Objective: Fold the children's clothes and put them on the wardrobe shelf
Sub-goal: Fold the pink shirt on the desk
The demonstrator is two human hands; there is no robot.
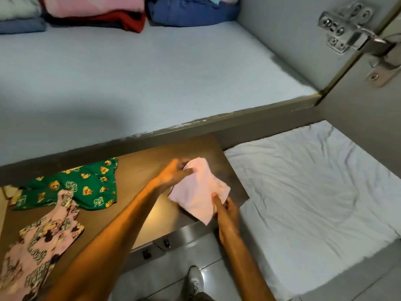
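Observation:
A small pale pink garment (198,189) is held over the right end of the brown table (141,170). My left hand (173,173) grips its upper left edge. My right hand (226,212) pinches its lower right corner. A green printed garment (73,185) lies spread on the table at the left. A pink cartoon-print garment (41,237) lies crumpled nearer the front left. Above the table runs the pale blue wardrobe shelf (152,79), with folded clothes at its back: a pink and red stack (97,11) and a blue stack (191,11).
A bed with a white sheet (314,192) stands right of the table. The open wardrobe door with a metal hinge (347,33) is at the upper right. A folded white and blue pile (19,18) sits at the shelf's back left. My shoe (195,281) rests on the tiled floor.

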